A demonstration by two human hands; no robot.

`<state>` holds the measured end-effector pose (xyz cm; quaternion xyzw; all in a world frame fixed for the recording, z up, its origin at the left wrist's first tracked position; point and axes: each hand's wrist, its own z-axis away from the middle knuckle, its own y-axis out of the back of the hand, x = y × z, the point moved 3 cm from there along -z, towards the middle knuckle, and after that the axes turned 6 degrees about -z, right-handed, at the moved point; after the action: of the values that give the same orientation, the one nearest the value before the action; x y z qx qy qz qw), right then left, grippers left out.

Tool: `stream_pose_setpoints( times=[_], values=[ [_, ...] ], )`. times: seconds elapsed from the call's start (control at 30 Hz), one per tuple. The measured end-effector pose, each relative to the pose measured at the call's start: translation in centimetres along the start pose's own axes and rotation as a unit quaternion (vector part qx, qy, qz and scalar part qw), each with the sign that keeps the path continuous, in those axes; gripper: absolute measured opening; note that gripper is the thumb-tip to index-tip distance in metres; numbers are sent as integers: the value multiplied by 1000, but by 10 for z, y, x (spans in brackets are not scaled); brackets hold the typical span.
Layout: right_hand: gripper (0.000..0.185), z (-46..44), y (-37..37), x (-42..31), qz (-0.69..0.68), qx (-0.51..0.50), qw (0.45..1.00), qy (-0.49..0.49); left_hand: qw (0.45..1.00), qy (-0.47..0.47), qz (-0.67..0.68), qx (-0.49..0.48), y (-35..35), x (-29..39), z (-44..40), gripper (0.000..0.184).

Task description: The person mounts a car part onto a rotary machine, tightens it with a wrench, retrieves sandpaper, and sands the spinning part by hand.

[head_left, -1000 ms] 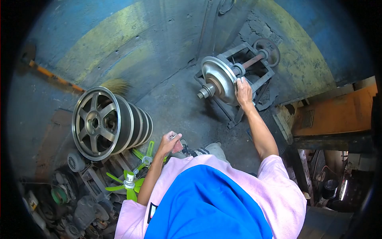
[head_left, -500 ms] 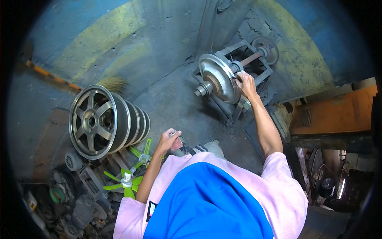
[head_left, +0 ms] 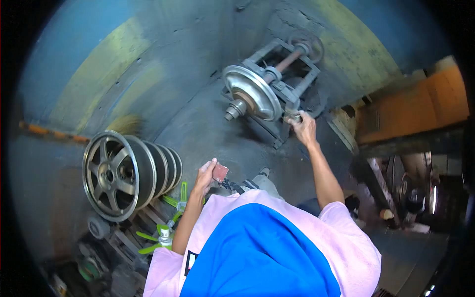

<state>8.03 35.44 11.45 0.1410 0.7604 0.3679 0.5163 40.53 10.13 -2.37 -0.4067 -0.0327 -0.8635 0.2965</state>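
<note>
My left hand (head_left: 203, 177) is closed on a flat, reddish-brown square of sandpaper (head_left: 220, 172) in front of my body. My right hand (head_left: 304, 127) reaches forward to the near right corner of a metal stand (head_left: 310, 74). Its fingers are bent around a small pale piece at that corner, largely hidden by them. Just left of those fingers is a shiny round metal disc (head_left: 251, 91), mounted on the stand's shaft (head_left: 288, 61). A threaded end with a nut (head_left: 236, 109) projects from the disc's front.
Several alloy wheels (head_left: 111, 174) are stacked sideways on the left. Bright green fan blades (head_left: 170, 201) lie below them, with a small motor (head_left: 99, 226) nearby. Behind the wheels are straw bristles (head_left: 124, 123). An orange panel (head_left: 410, 106) stands at right, above a dark cluttered opening.
My right hand has left the disc and moved down to the stand's near corner. My left hand has turned, showing more of the sandpaper. The view has shifted.
</note>
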Motion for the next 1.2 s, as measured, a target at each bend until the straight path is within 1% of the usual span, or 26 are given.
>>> stream_pose_setpoints(
  times=[0.03,0.07,0.1,0.17,0.2,0.27,0.33,0.4,0.43,0.47,0.5,0.57,0.63,0.7,0.73,0.77,0.83,0.87,0.9,0.97,1.0,1.03,1.07,1.13,1.17,1.2],
  values=[
    [19,22,0,11,8,1,999,-47,997,-6,61,-46,-11,4,-6,29],
    [18,47,0,24,9,11,999,-52,988,-8,121,-91,-20,8,-12,26],
    [15,70,3,30,72,11,997,-18,989,3,106,-106,-26,12,-19,26],
    [15,114,7,45,93,18,994,-50,984,-6,50,-170,-44,21,-33,25],
    [15,132,13,47,93,26,993,-65,982,17,14,-186,-59,40,-26,26],
    [17,160,19,57,-19,1,975,-222,979,27,-24,-203,-85,61,-26,26],
    [17,182,21,65,-40,24,971,-233,973,23,-70,-218,-108,72,-33,23],
    [17,197,21,72,-59,49,968,-239,972,5,-76,-223,-135,78,-33,22],
    [16,202,18,75,-181,58,946,-261,972,-11,-68,-224,-152,80,-31,22],
    [15,206,16,80,-300,66,911,-276,973,-13,-89,-212,-167,80,-30,19],
    [15,207,19,82,-303,71,908,-279,972,-11,-95,-214,-186,76,-28,19],
    [11,204,27,78,-435,63,864,-246,976,1,-114,-184,-219,63,-23,17],
    [13,199,38,76,-457,70,849,-256,975,-11,-127,-185,-246,37,-26,20],
    [17,200,51,81,-497,104,829,-233,970,-17,-124,-208,-276,22,-16,22],
    [17,202,56,88,-518,93,812,-252,970,-13,-126,-208,-292,16,-9,22],
    [17,204,65,95,-519,91,812,-252,973,-20,-109,-202,-307,14,-3,22],
    [15,200,83,98,-542,44,794,-272,978,-32,-91,-186,-329,14,3,23],
    [13,200,91,99,-562,40,773,-292,976,-35,-93,-193,-339,13,6,24],
    [13,200,91,105,-564,34,772,-292,975,-37,-94,-200,-347,11,9,24],
    [17,199,96,122,-474,85,835,-266,977,-40,-79,-194,-362,6,15,25],
    [17,197,102,125,-473,79,837,-264,978,-44,-67,-193,-371,5,17,26],
    [19,196,110,127,-355,104,893,-257,979,-48,-62,-189,-377,5,19,26],
    [22,195,117,127,-232,126,933,-245,980,-55,-62,-182,-381,4,22,26],
    [24,194,122,128,-248,123,926,-258,983,-61,-56,-166,-385,0,24,27],
    [26,193,122,128,-264,125,917,-273,981,-62,-55,-174,-387,-1,24,27],
    [26,192,116,133,-265,114,920,-265,980,-66,-53,-179,-389,0,23,27]
  ],
)
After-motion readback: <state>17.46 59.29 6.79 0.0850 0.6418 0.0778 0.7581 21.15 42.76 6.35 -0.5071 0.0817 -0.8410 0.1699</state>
